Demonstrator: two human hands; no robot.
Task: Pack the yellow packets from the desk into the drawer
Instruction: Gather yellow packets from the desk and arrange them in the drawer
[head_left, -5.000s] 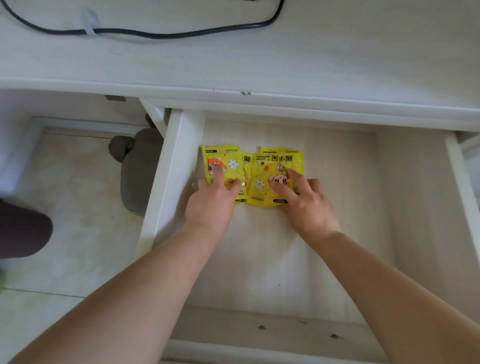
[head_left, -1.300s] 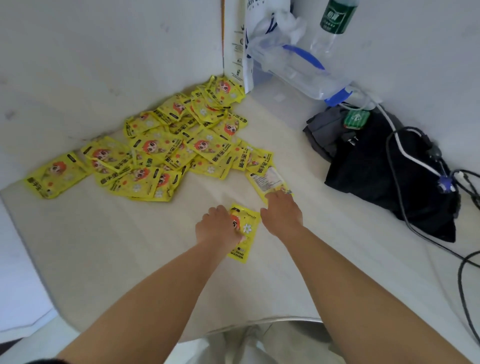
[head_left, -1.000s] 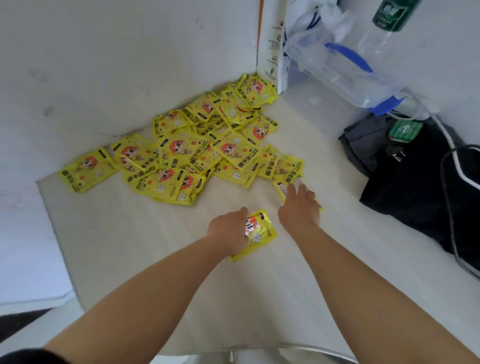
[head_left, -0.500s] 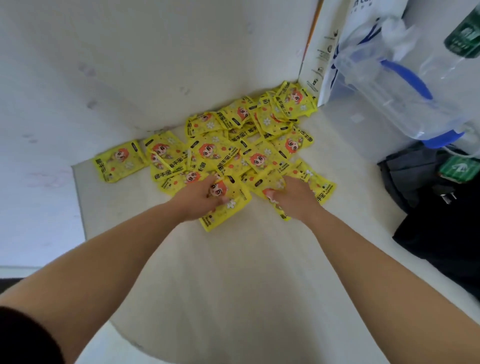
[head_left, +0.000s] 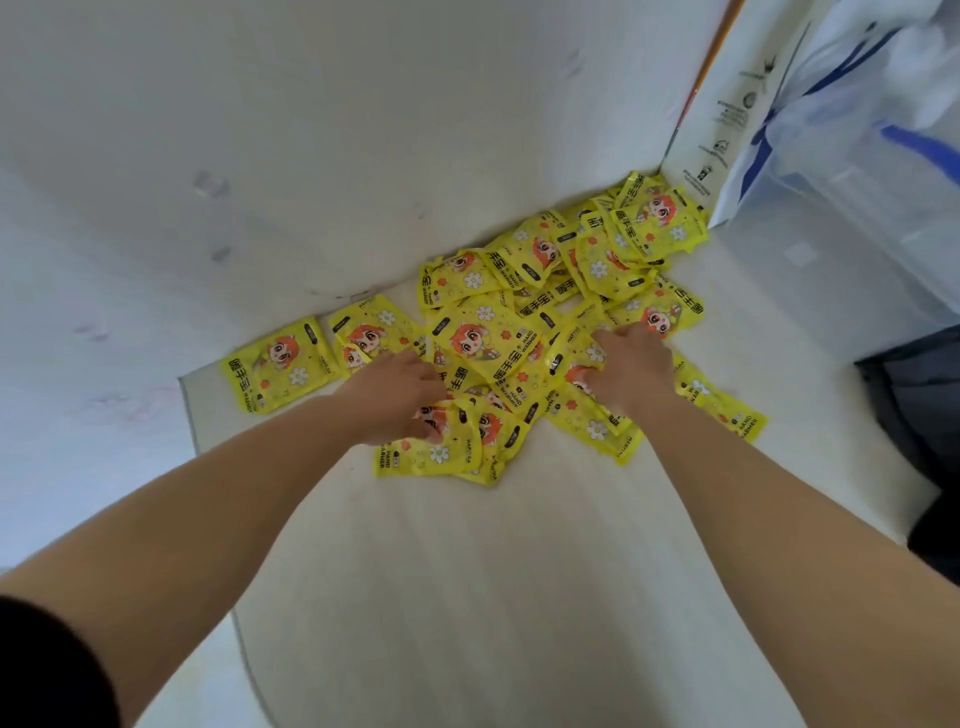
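Note:
Several yellow packets (head_left: 485, 340) with a cartoon face lie heaped on the white desk (head_left: 519, 597), against the back wall. One packet (head_left: 280, 364) lies apart at the far left. My left hand (head_left: 400, 397) rests on the front of the heap, its fingers closed on a yellow packet (head_left: 441, 452) at the near edge. My right hand (head_left: 626, 366) is on the right side of the heap, with curled fingers gripping a packet (head_left: 597, 415) under it. The drawer is out of view.
A white printed bag (head_left: 727, 114) and a clear plastic bag with blue handles (head_left: 883, 135) stand at the back right. A dark bag (head_left: 919, 405) lies at the right edge. The desk's left edge (head_left: 208, 467) drops off beside my left forearm.
Five seconds ago both hands laid packets in the drawer. Since then they have come up to the desk and moved forward into the heap, each keeping a packet under its fingers.

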